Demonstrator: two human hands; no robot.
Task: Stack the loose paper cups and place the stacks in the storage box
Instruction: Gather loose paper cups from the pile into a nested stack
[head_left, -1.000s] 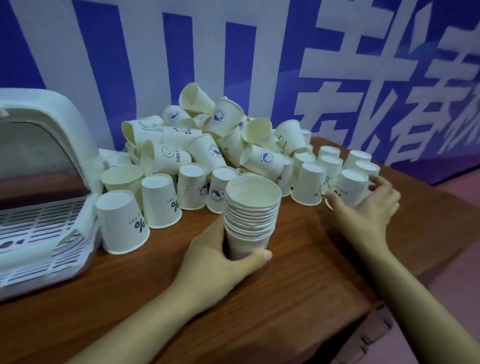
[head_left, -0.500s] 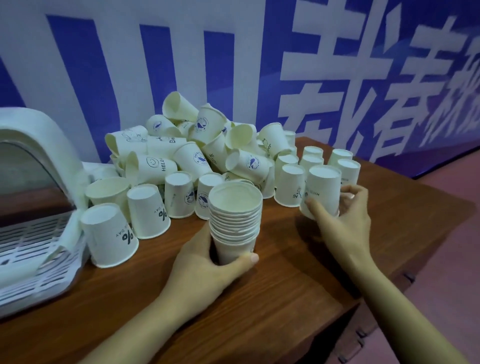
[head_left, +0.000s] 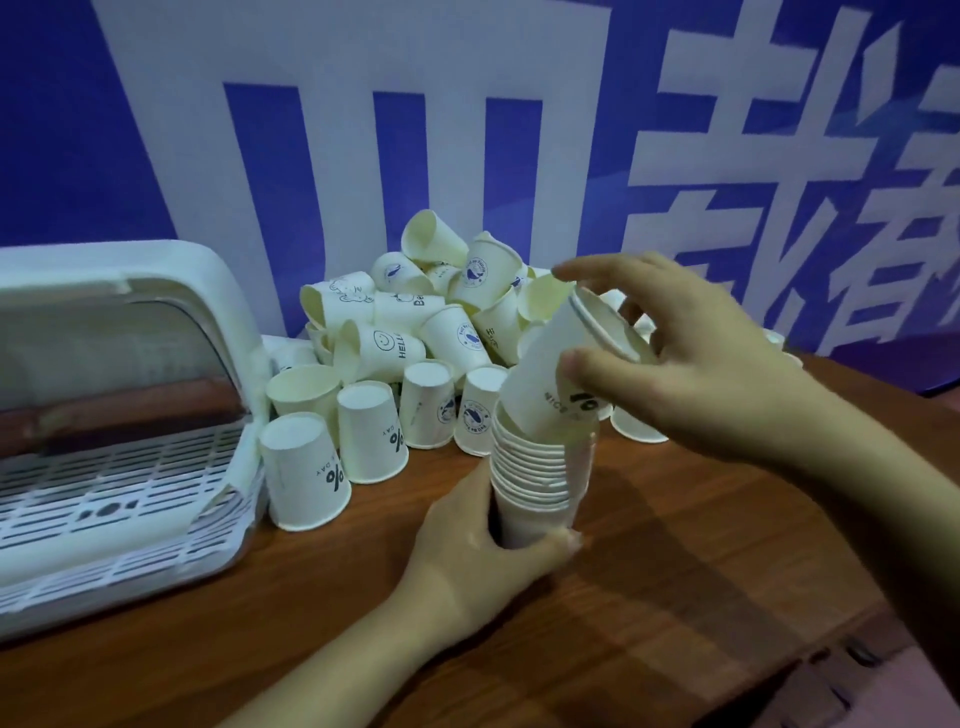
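The left hand (head_left: 488, 540) grips the stack (head_left: 540, 478) at its base on the table (head_left: 675, 597); the right hand (head_left: 696, 358) holds a tilted cup (head_left: 561, 374), its bottom entering the stack's top. The box (head_left: 119, 441) stands open to the left.

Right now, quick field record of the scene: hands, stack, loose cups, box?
left hand: grips base of white nested paper cup stack, upright on brown wooden table
right hand: holds single white paper cup, tilted, bottom entering stack top
loose cups pile: behind stack, some inverted, some toppled
white plastic storage box: left, open, no cups visible inside
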